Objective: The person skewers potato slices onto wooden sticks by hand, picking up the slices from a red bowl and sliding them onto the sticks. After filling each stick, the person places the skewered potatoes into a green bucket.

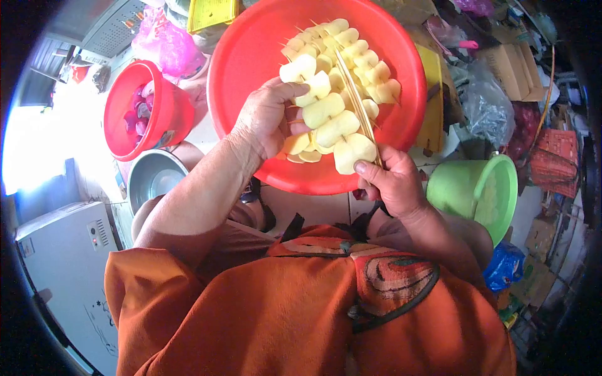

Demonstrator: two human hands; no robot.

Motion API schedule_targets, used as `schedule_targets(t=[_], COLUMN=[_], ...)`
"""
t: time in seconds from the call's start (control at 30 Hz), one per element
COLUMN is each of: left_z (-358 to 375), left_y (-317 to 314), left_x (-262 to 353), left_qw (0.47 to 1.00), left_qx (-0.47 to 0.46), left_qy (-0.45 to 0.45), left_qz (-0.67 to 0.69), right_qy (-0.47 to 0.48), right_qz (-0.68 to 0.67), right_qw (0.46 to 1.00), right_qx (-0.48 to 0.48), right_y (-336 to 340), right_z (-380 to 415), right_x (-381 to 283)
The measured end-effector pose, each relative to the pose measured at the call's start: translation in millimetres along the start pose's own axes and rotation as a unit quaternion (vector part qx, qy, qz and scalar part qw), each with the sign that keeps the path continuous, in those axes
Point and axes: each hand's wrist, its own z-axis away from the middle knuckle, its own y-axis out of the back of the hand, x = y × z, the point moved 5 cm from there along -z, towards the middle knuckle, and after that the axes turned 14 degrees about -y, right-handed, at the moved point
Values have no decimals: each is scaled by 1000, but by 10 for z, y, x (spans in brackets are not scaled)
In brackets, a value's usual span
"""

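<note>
A large red basin (251, 56) holds skewers of pale yellow slices (367, 59), with some loose slices near its front. Over it, a skewer of several thick pale slices (323, 111) runs slantwise between my hands. My left hand (271, 113) has its thumb and fingers closed round the upper slices of that skewer. Down at the skewer's lower end, my right hand (395, 182) is closed, its thumb against the last slice. It also grips a bundle of thin wooden sticks (354, 88) that points up and to the left.
To the left are a smaller red basin (113, 119) with purple-pink pieces, a grey basin (153, 178) and a white appliance (66, 263). A green bucket (461, 182), clear plastic bags (489, 103), a cardboard box (514, 72) and a blue bag (505, 266) are on the right.
</note>
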Motion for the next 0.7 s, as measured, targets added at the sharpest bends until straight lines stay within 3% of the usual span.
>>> schedule_targets(t=[0.27, 0.47, 0.7], left_z=[-3, -61, -100], left_y=[-11, 59, 73], left_x=[83, 24, 51], left_qw=[990, 995, 996], left_qx=[19, 37, 24], left_qy=[-63, -19, -26], left_qz=[-129, -95, -84], right_qy=[-3, -2, -12], right_qz=[0, 3, 17], right_qw=[1000, 1000, 1000], right_qx=[-3, -8, 20], right_y=[11, -17, 44], right_z=[-8, -5, -81], right_x=[23, -10, -48])
